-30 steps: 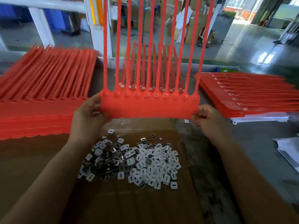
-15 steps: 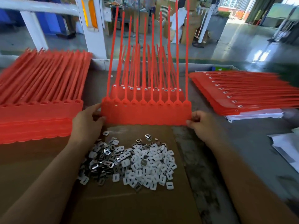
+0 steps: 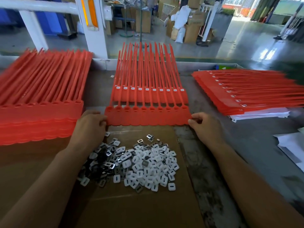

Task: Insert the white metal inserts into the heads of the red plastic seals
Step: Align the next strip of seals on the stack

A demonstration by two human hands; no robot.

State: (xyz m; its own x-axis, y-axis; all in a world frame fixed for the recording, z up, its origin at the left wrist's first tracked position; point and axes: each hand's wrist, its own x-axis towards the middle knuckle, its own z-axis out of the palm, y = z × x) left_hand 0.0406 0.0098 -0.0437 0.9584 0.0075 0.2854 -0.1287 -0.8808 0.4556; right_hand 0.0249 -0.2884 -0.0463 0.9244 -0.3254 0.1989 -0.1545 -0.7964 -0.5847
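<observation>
Seal strip (image 3: 148, 116) lies flat, end edges pinched by left hand (image 3: 89, 127), right hand (image 3: 205, 127).

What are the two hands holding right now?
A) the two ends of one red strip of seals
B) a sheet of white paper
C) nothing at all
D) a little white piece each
A: the left hand grips one end of the red seal strip and the right hand grips the other, while the white inserts lie in a pile on the cardboard.
</observation>
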